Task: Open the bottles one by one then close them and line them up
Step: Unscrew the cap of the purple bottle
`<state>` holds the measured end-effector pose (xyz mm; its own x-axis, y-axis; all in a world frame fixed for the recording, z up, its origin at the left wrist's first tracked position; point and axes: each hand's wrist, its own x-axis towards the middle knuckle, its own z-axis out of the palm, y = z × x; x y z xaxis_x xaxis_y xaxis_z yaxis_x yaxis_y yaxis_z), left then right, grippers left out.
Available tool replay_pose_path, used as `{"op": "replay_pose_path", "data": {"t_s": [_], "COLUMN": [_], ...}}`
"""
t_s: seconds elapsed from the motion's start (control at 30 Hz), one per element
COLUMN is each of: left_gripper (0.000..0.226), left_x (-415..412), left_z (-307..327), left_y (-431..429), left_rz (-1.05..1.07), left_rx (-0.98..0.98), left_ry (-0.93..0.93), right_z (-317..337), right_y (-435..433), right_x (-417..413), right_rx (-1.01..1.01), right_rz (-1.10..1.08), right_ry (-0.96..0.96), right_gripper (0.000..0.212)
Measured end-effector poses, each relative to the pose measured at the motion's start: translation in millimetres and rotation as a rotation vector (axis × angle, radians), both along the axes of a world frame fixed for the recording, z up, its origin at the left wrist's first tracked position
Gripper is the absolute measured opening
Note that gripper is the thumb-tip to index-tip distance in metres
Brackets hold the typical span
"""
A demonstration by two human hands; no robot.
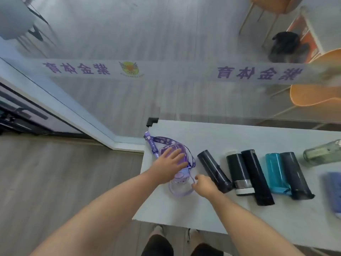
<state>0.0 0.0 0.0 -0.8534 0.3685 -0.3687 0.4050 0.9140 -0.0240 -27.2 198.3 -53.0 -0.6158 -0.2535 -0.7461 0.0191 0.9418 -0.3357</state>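
Observation:
A clear purple bottle (180, 185) with a purple printed strap (154, 145) lies at the left end of the white table (230, 215). My left hand (170, 162) presses flat on its upper part, fingers spread. My right hand (203, 184) pinches a thin loop of the strap beside the bottle's lower end. To the right, several bottles lie side by side: a black flask (214, 170), a dark green flask with a steel band (239, 174), a tall black flask (257, 177), a teal bottle (275, 174), a dark grey flask (295, 175).
A clear glass bottle (323, 153) lies at the far right, with a blurred blue object (334, 191) below it at the frame's edge. A glass wall with a printed band stands behind the table. Orange chairs (313, 93) are beyond it. The floor drops off left of the table.

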Motion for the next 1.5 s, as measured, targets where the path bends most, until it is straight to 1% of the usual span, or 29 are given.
{"op": "replay_pose_path", "data": {"t_s": [0.1, 0.17, 0.2, 0.27, 0.3, 0.4, 0.47, 0.57, 0.63, 0.7, 0.77, 0.83, 0.93, 1.0, 1.07, 1.1, 1.17, 1.23, 1.37, 1.5], "left_gripper": [0.082, 0.090, 0.094, 0.100, 0.103, 0.109, 0.109, 0.105, 0.102, 0.096, 0.088, 0.083, 0.080, 0.073, 0.063, 0.058, 0.052, 0.043, 0.018, 0.005], "left_x": [-21.3, -33.0, -35.5, -36.7, -36.4, -34.7, -30.3, -21.3, -18.5, -16.1, -13.6, -9.5, -0.9, 5.5, 12.1, 15.6, 23.9, 32.3, 40.6, 32.9], "left_z": [-12.1, -18.5, -21.1, -21.0, -23.6, -33.1, -36.5, -37.1, -35.9, -32.1, -27.0, -24.2, -21.0, -17.1, -15.1, -15.0, -16.3, -21.0, -19.6, -0.9], "left_y": [-6.6, -12.0, -14.4, -19.5, -23.5, -35.8, -46.4, -62.7, -69.9, -72.8, -75.5, -79.0, -85.6, -89.0, -92.3, -94.1, -99.3, -104.7, -102.8, -81.4], "left_rz": [-0.129, -0.172, -0.184, -0.203, -0.216, -0.219, -0.235, -0.193, -0.122, -0.049, 0.024, 0.104, 0.251, 0.279, 0.283, 0.294, 0.323, 0.333, 0.285, 0.230], "left_rx": [-0.145, -0.212, -0.218, -0.243, -0.229, -0.195, -0.176, -0.131, -0.068, -0.011, 0.038, 0.098, 0.251, 0.306, 0.342, 0.363, 0.403, 0.455, 0.531, 0.542], "left_ry": [-0.048, -0.088, -0.096, -0.098, -0.081, -0.022, 0.001, 0.019, 0.007, -0.012, -0.021, -0.038, -0.101, -0.097, -0.048, -0.021, 0.026, 0.104, 0.246, 0.356], "right_z": [-15.8, -26.2, -33.0, -46.8, -54.3, -62.7, -57.6, -26.1, 5.8, 42.5, 74.3, 96.3, 118.3, 131.4, 141.8, 145.5, 147.2, 148.4, 153.1, 154.1], "right_y": [-3.5, -6.9, -8.5, -11.2, -12.6, -19.8, -23.2, -28.3, -31.4, -35.6, -44.6, -57.4, -81.0, -96.5, -111.6, -119.7, -136.3, -148.6, -152.9, -136.3], "right_x": [4.0, 9.2, 11.4, 17.0, 21.5, 31.5, 34.1, 26.8, 13.6, -2.5, -18.5, -33.4, -51.2, -59.5, -66.8, -69.1, -71.5, -71.3, -74.2, -79.1], "right_rx": [-0.004, -0.041, -0.057, -0.068, -0.076, -0.093, -0.113, -0.215, -0.258, -0.323, -0.366, -0.330, -0.269, -0.206, -0.095, -0.048, 0.012, 0.053, 0.030, -0.022], "right_rz": [-0.138, -0.290, -0.366, -0.479, -0.547, -0.712, -0.763, -0.895, -0.920, -0.865, -0.755, -0.669, -0.536, -0.381, -0.177, -0.093, 0.036, 0.132, 0.237, 0.216], "right_ry": [-0.078, -0.162, -0.186, -0.201, -0.210, -0.231, -0.242, -0.277, -0.269, -0.235, -0.183, -0.125, -0.064, -0.023, 0.056, 0.080, 0.097, 0.112, 0.152, 0.137], "right_gripper": [0.044, 0.042, 0.036, 0.016, 0.007, 0.018, 0.016, 0.013, 0.013, 0.011, 0.011, 0.013, 0.017, 0.016, 0.016, 0.019, 0.025, 0.026, 0.018, 0.031]}}
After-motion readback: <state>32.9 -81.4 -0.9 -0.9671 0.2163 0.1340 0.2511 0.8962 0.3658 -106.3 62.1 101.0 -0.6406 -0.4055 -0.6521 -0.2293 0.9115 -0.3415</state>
